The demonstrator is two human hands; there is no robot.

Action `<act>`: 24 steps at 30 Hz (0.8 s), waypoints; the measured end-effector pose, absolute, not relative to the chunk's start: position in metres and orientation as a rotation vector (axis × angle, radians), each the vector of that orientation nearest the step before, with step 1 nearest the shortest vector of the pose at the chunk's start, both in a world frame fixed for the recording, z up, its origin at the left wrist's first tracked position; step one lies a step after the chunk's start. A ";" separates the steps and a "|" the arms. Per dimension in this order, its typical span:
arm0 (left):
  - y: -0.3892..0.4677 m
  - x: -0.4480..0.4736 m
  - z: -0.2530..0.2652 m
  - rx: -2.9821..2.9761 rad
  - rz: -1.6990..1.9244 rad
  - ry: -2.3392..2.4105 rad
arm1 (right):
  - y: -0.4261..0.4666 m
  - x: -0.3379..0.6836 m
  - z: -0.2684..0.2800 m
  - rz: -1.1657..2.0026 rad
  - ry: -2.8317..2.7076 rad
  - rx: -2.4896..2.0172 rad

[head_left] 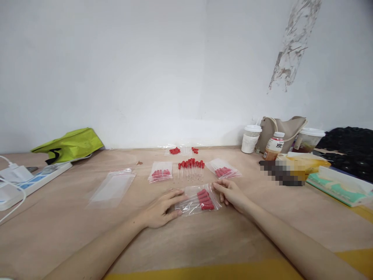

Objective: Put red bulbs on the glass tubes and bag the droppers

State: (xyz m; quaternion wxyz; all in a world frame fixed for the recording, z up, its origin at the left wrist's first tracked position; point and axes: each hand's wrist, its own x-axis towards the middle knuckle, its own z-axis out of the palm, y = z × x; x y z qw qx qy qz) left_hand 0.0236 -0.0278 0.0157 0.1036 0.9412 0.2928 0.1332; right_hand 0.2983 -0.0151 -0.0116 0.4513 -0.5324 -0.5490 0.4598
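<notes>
A clear zip bag (190, 200) lies in front of me with several red-bulbed droppers (205, 199) inside, their bulbs towards the zip end at the right. The fingers of my left hand (161, 208) are stretched out and rest on the bag's left end. At the zip end, my right hand (230, 193) pinches the upper corner between thumb and fingers. Just beyond the bag, a row of loose droppers (190, 169) lies with red bulbs pointing away from me. Filled bags flank this row, a left stack (161, 172) and a right stack (223, 169).
Flat bags (112, 188) lie at the left, near a power strip (49, 175) and a green pouch (70, 144). Red bulbs (175, 150) in clear plastic lie by the wall. At the right stand a lidded cup (251, 139), a bottle (274, 147) and a tissue pack (338, 186).
</notes>
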 end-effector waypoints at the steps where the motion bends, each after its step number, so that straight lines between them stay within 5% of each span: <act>1: -0.028 0.024 0.016 2.806 0.350 0.852 | -0.016 0.298 -0.011 1.072 -1.330 -1.385; 10: -0.025 0.023 0.017 2.859 0.227 0.767 | -0.016 0.291 -0.011 1.178 -1.510 -1.341; 16: -0.028 0.024 0.014 2.735 0.380 0.856 | -0.022 0.298 -0.009 1.451 -1.296 -0.995; 24: -0.011 0.008 0.020 2.707 0.846 1.195 | -0.010 0.310 0.017 1.398 -0.882 -0.838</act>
